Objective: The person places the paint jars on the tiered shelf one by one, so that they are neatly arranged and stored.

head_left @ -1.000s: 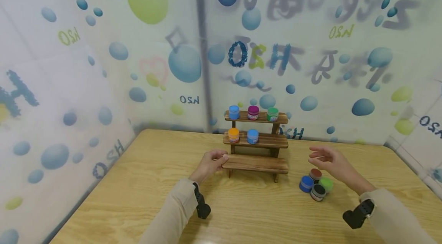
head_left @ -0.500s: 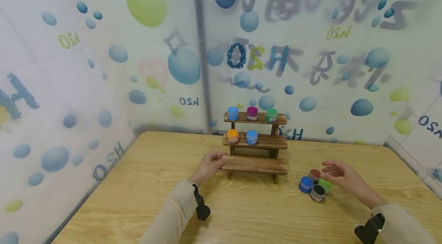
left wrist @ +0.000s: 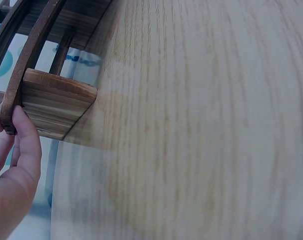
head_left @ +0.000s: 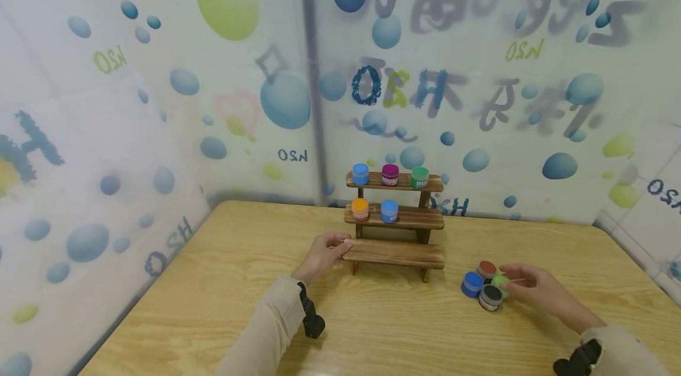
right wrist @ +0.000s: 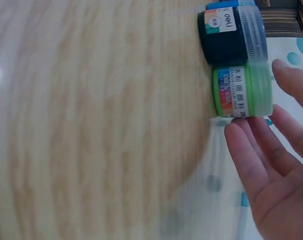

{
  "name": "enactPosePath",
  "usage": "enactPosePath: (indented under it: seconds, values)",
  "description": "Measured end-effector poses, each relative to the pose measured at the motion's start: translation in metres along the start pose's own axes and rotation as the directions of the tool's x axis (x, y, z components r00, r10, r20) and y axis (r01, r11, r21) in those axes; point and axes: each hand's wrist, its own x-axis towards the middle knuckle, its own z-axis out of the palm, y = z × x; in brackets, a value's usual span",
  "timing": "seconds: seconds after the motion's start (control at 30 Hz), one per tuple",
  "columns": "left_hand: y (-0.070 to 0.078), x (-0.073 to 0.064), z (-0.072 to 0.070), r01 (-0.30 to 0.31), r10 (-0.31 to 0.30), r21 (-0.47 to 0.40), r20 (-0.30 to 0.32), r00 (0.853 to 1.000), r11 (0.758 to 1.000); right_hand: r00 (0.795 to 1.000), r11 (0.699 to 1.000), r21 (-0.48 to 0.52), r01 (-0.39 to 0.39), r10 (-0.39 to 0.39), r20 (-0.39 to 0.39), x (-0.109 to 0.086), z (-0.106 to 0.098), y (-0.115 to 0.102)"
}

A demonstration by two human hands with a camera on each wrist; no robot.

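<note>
My left hand [head_left: 323, 256] pinches the left end of the lowest step of a three-tier wooden display stand [head_left: 393, 252]; the left wrist view shows thumb and fingers around the board's edge [left wrist: 16, 95]. On the right, my right hand [head_left: 542, 290] reaches to a light green paint jar [right wrist: 241, 91]. Its fingers are spread around the jar, fingertips right at the side, with the thumb apart from the lid. Against the green jar stand a black-lidded jar [head_left: 490, 297], a blue jar [head_left: 472, 284] and a brown-red-lidded jar [head_left: 486, 270].
Light blue [head_left: 360, 174], purple [head_left: 390, 174] and green [head_left: 420, 177] jars stand on the top step. The middle step bears an orange jar [head_left: 360, 209] and a blue one [head_left: 389, 211]. A patterned curtain [head_left: 255, 145] rises behind the wooden table [head_left: 239, 293].
My right hand has moved right and down, from above the jar group to the light green jar. The left hand keeps its hold on the stand.
</note>
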Motion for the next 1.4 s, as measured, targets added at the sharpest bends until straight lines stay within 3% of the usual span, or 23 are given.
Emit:
enactPosePath:
  seconds: [0.33,0.6,0.93,1.4]
  values:
    - [0.003,-0.002,0.0,0.018,-0.018,-0.021,0.003,1.0,1.0,0.999,1.0,0.008,0.007,-0.007,0.046,-0.001,0.0,0.001]
    - [0.021,-0.012,0.001,0.024,-0.023,-0.026,0.02,1.0,0.999,0.997,0.999,0.04,-0.012,0.009,0.071,-0.001,0.0,0.004]
    - [0.002,-0.001,0.0,0.009,-0.009,-0.002,0.004,1.0,1.0,0.995,0.995,0.062,-0.08,0.075,0.071,-0.001,0.002,0.003]
    - [0.001,-0.001,0.001,-0.009,0.009,-0.006,0.001,1.0,1.0,0.999,0.999,0.014,-0.043,0.043,0.021,0.0,-0.002,0.009]
